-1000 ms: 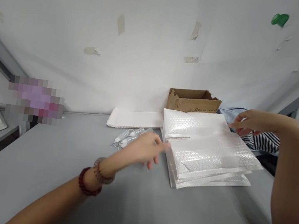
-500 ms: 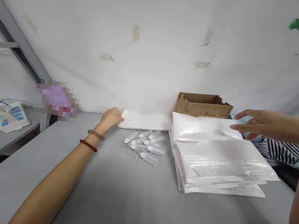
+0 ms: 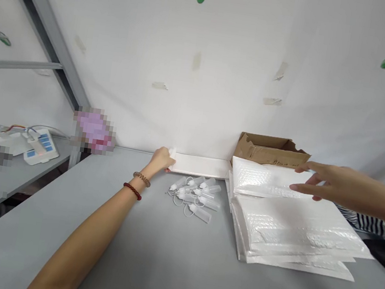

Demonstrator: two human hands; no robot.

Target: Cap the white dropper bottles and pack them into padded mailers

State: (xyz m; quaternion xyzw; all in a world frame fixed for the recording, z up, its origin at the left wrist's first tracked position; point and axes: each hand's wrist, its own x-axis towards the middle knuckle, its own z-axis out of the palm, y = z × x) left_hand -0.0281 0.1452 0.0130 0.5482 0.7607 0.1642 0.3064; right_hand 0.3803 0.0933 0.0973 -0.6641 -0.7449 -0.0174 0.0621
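At the back of the grey table (image 3: 167, 261), my left hand (image 3: 161, 160) pinches the left end of a flat white strip stack (image 3: 203, 166) lying along the wall. Just in front of that stack lie several small clear plastic bottles (image 3: 201, 213) with looped caps, in a loose heap. On the right, white bubble mailers (image 3: 285, 221) are piled in an uneven stack. My right hand (image 3: 313, 181) hovers over the rear mailers with its fingers apart, holding nothing.
An open cardboard box (image 3: 273, 155) stands behind the mailers against the wall. At the left are a white device with blue keys (image 3: 43, 147), cables and a blurred purple item (image 3: 95, 131). Striped cloth (image 3: 368, 224) shows beneath my right forearm.
The view has shifted, so the scene sits further right and slightly lower. My left hand remains at the strip's left end, where a corner now lifts. My right hand has moved slightly left over the mailers.
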